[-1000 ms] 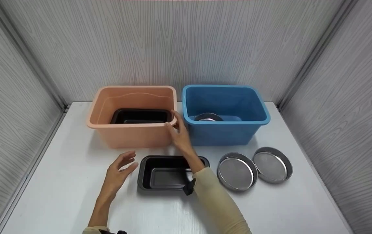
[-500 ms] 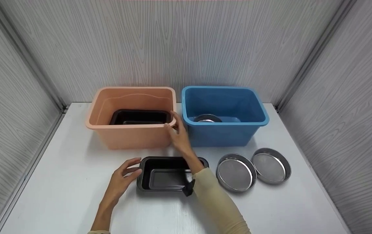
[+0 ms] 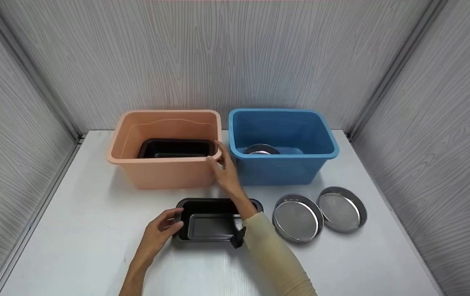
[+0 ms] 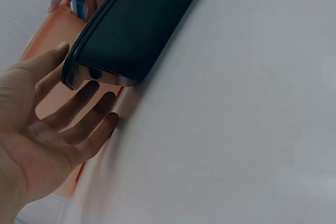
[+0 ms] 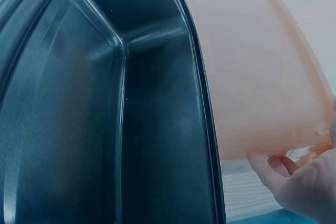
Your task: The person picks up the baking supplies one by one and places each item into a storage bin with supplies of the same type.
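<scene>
A black loaf pan (image 3: 212,227) sits on the white table in front of the two bins. My left hand (image 3: 160,231) is at the pan's left end. In the left wrist view its fingers are spread, with the thumb tip (image 4: 62,46) at the rim and the other fingertips just under the pan's end. My right hand (image 3: 227,174) reaches across the pan and holds the front right corner of the peach bin (image 3: 169,172) at its rim. Inside that bin lies another black loaf pan (image 3: 177,147).
A blue bin (image 3: 278,170) stands right of the peach one, with a round metal pan (image 3: 262,148) inside. Two more round metal pans, one nearer (image 3: 298,218) and one farther right (image 3: 342,209), lie side by side on the table. Pale wood-grain walls (image 3: 235,61) enclose the table.
My left hand has moved right and slightly toward me, up to the left end of the loaf pan on the table. The right hand has stayed on the peach bin's corner.
</scene>
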A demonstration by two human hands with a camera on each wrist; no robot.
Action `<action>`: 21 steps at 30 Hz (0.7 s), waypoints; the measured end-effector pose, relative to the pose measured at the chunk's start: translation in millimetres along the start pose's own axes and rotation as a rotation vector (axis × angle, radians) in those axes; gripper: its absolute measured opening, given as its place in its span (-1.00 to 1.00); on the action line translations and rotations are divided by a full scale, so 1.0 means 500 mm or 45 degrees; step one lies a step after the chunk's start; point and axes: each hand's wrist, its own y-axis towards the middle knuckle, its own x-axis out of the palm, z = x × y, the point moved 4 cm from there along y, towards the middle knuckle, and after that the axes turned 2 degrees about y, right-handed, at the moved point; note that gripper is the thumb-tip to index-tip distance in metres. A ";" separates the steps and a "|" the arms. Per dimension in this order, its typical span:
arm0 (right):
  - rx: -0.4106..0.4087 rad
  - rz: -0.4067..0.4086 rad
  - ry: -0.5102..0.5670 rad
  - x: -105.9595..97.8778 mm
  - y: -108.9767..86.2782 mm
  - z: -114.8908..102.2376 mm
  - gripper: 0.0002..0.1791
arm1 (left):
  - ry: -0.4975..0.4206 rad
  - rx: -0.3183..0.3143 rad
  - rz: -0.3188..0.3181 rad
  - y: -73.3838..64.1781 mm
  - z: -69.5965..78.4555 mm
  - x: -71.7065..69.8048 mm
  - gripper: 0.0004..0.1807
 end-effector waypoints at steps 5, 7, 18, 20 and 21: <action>-0.028 0.011 -0.001 0.004 0.000 0.001 -0.37 | -0.006 0.015 0.030 -0.005 -0.002 0.003 -0.56; -0.033 0.021 0.013 0.005 -0.001 0.001 -0.37 | -0.014 0.006 0.029 -0.007 -0.005 0.006 -0.56; -0.037 0.013 0.023 0.004 0.002 -0.001 -0.37 | -0.020 0.089 0.081 -0.009 0.002 0.007 -0.58; -0.027 0.005 0.019 0.003 0.001 0.000 -0.36 | -0.030 0.104 0.079 -0.010 0.001 0.008 -0.57; -0.024 0.003 0.017 0.003 0.000 -0.001 -0.36 | -0.037 0.111 0.077 -0.011 0.002 0.009 -0.57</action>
